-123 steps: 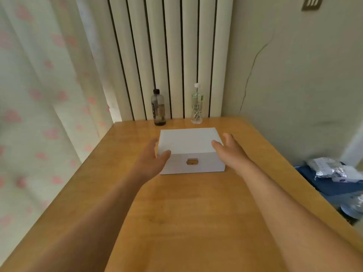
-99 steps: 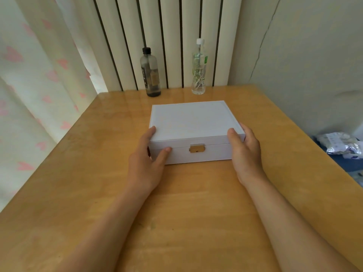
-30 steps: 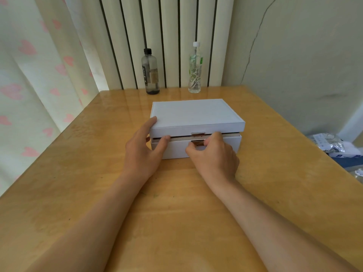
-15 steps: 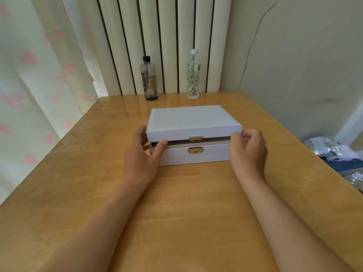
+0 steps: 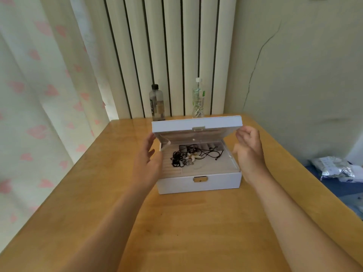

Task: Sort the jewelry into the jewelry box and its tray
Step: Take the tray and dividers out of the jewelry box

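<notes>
Since half a sec ago the lid (image 5: 196, 122) has swung up from a thin gap to roughly half open, and the inside of the jewelry box (image 5: 200, 184) now shows. The box sits mid-table (image 5: 176, 232), latch (image 5: 200, 179) facing the person. The left hand (image 5: 146, 163) is at the box's left side w/ fingers straight and released, tips up by the lid's left corner. The right hand (image 5: 249, 150) is at the lid's right corner, fingers loosely bent w/ tips against the edge and thumb hanging apart below, so propping it, not pinching. In the tray (image 5: 216, 167) lies a tangle of jewelry (image 5: 188, 156): black cords knotted round a pale pendant plus some small metal bits, too small to ID. Prob. all light and limp, and cords will drag neighbours along if yanked, so best pinch one piece by its pendant or clasp and tease it free slowly. Lid looks stiff and light, so lift at both front corners. Two bottles (image 5: 156, 103) stand behind, well apart from the box.
</notes>
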